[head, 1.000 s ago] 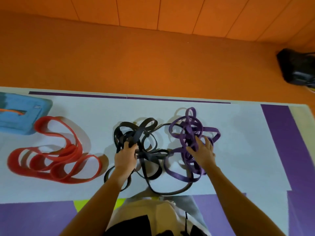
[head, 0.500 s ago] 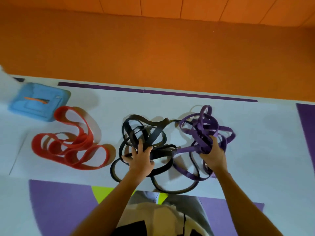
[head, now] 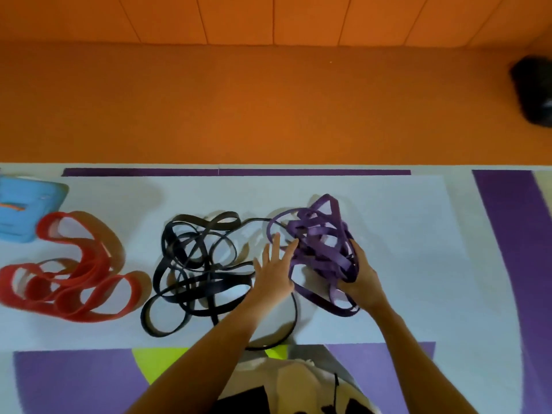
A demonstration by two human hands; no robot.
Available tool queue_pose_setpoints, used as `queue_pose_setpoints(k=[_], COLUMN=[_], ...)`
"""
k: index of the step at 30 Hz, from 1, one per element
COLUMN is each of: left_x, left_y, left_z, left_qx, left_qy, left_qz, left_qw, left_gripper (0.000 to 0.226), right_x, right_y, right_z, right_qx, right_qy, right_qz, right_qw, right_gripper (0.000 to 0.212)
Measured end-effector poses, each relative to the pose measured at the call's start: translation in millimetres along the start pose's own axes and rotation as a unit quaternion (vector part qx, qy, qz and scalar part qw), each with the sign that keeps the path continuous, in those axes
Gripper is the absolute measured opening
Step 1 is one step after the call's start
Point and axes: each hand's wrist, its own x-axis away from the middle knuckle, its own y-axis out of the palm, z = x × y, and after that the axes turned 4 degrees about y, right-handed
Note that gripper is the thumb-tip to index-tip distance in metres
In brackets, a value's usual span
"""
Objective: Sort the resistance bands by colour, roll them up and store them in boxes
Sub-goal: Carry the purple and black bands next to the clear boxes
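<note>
- Purple resistance bands (head: pixel 321 249), a bunched tangle of flat loops, sit right of centre on a white sheet (head: pixel 403 249).
- The right hand (head: pixel 361 279) grips the tangle's right side, with its fingers curled round several strands.
- The left hand (head: pixel 274 273) is flat and spread with straight fingers. Its fingertips touch the tangle's left edge and it holds nothing.
- Black bands (head: pixel 194 264) sprawl loosely just left of that hand. One thin black strand reaches toward the top of the purple tangle, and I cannot tell whether it is caught there. Another black loop passes under the left forearm.
- Red bands (head: pixel 74 279), wider and flatter, lie well apart at the far left, beside a blue box (head: pixel 27 210) at the sheet's left edge.
- Handling, as I judge it: these are light, soft, limp rubber strips, slightly grippy and not fragile. They sag, spring open and snag on one another, so hauling the whole tangle could drag the black strand along.
- Where to hold: I would take a single purple loop at a free outer bend, such as the one at the tangle's near edge. I would draw it out slowly while the flat hand pins the black pile.
- For rolling, I would flatten a loop, pinch one end and wind it firmly, because it will likely uncoil if released.
</note>
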Motion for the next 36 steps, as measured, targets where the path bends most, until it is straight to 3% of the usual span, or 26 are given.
queue_pose_setpoints(k=[5,7,10,13,20,23,26,31,34,36], left_x=[-47.4,-59.9,-71.0,-78.2,-92.7,-95.2,-89.0,-63.8,-52.0,-45.1], left_y=[-2.7,0.2,6.8,14.8,36.1,38.1,36.5,24.2,2.4,-14.4], left_z=[19.1,24.5,35.4,48.5,72.8,67.5,65.2,83.6,96.4,99.6], left_qx=[-0.114,-0.154,-0.206,-0.213,-0.235,-0.176,-0.033,0.180,0.271,0.311], left_qy=[-0.003,0.011,0.037,0.053,0.089,0.101,0.142,0.167,0.164,0.148], left_qz=[-0.062,-0.070,-0.006,0.027,-0.013,0.014,0.064,0.162,0.215,0.242], left_qw=[0.992,0.985,0.978,0.975,0.968,0.979,0.987,0.956,0.924,0.907], left_gripper=[0.120,0.115,0.101,0.109,0.079,0.059,0.044,0.022,0.024,0.044], right_x=[4.0,4.6,-0.2,-4.0,0.7,-4.5,-9.1,-9.5,-8.0,-8.1], right_y=[-11.2,-11.7,-8.9,-2.5,17.9,21.5,10.8,-22.0,-38.9,-46.9], right_z=[20.9,28.7,36.2,38.3,50.8,52.8,54.4,38.5,16.4,-1.4], right_qx=[0.089,0.131,0.156,0.140,0.198,0.190,0.104,-0.024,-0.050,-0.055], right_qy=[0.002,0.023,0.036,0.042,0.062,0.057,0.047,0.007,-0.027,-0.055], right_qz=[-0.028,-0.032,-0.035,-0.045,-0.074,-0.043,0.002,0.070,0.083,0.086], right_qw=[0.996,0.991,0.986,0.988,0.975,0.979,0.993,0.997,0.995,0.993], right_gripper=[0.101,0.102,0.105,0.103,0.115,0.101,0.084,0.073,0.082,0.086])
